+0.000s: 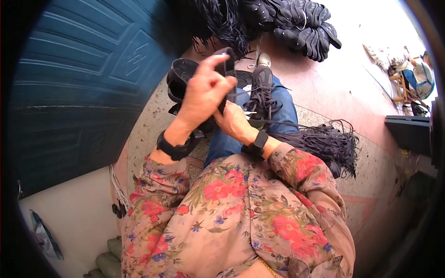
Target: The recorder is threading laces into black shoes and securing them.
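Observation:
A black shoe upper [225, 68] is tilted up between my hands, over my lap. My left hand [200, 95], slightly blurred, is at its left side; the index finger crosses its top and the thumb bends at its edge. Beneath, my right hand [235, 121] is closed on the lower end of the same piece. A thin white item [250, 112] shows beside the right fingers; its kind is unclear. A dark laced shoe upper [263, 90] lies along my jeans leg [285, 104]. Left of my hands stand more black shoe uppers [181, 74], partly hidden by the left hand.
Black laces [324, 141] lie bundled at my right. More hanging laces [225, 23] and a row of stacked black shoe parts [303, 28] are farther ahead. A blue panelled door [88, 78] closes off the left side. A dark box [408, 132] stands at the right.

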Action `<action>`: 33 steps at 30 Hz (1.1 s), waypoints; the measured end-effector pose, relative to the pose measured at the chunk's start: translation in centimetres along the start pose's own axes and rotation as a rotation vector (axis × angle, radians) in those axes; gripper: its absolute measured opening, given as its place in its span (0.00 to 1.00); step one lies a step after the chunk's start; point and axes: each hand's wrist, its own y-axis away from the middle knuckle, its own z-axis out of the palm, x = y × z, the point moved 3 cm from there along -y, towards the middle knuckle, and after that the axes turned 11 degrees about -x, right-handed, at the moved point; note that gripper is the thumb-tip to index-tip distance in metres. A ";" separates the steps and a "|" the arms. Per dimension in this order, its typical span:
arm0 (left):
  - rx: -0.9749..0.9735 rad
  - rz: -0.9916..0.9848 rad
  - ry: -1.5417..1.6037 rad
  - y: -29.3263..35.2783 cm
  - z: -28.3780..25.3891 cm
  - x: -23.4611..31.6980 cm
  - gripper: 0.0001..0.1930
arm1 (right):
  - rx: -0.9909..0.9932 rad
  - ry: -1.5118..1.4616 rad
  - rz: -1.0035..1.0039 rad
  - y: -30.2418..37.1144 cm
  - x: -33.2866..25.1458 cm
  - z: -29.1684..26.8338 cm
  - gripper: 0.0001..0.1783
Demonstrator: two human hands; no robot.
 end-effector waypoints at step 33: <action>-0.570 0.086 -0.244 1.8 8.0 -6.1 0.19 | 0.070 -1.331 0.541 8.4 10.5 -13.2 0.11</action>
